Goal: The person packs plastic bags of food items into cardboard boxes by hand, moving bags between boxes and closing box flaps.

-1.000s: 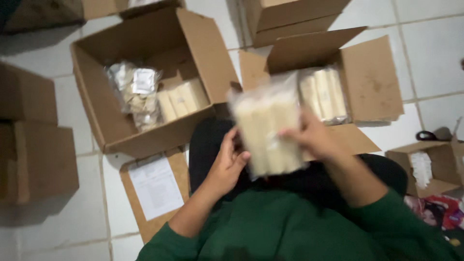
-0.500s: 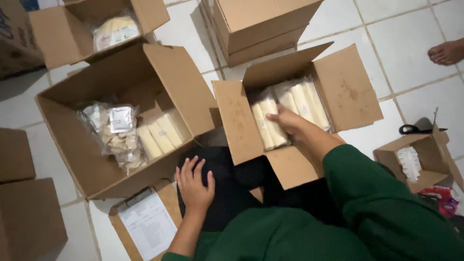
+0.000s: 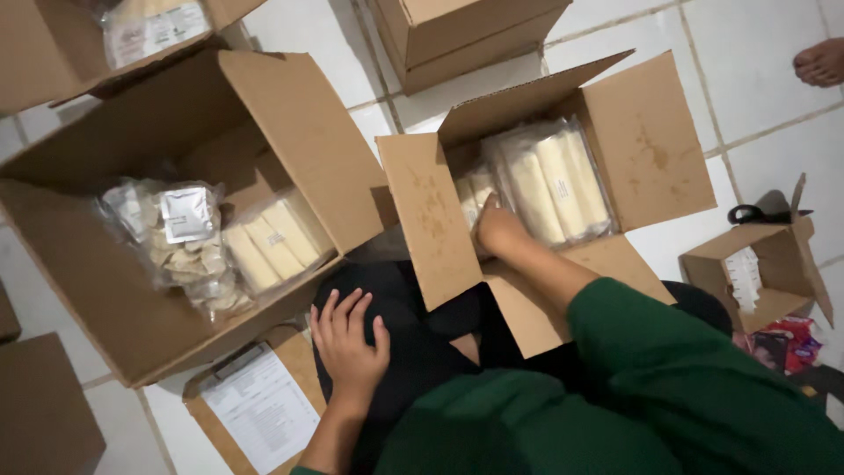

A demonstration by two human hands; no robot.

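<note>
R hand (image 3: 499, 230) in box (image 3: 651, 149) w/ packets (image 3: 549, 180) — fingers hidden; L hand (image 3: 350, 345) open.

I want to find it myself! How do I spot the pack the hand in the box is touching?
Find the open cardboard box at top right. The right hand reaches into its left side, onto a clear pack of pale sticks. It sits lower than the bigger pack beside it.

White tiled floor (image 3: 774, 114) with grey grout lines, dim uneven indoor light, soft shadows beside the cardboard boxes (image 3: 466, 35) standing around; no walls, windows or furniture in view.
</note>
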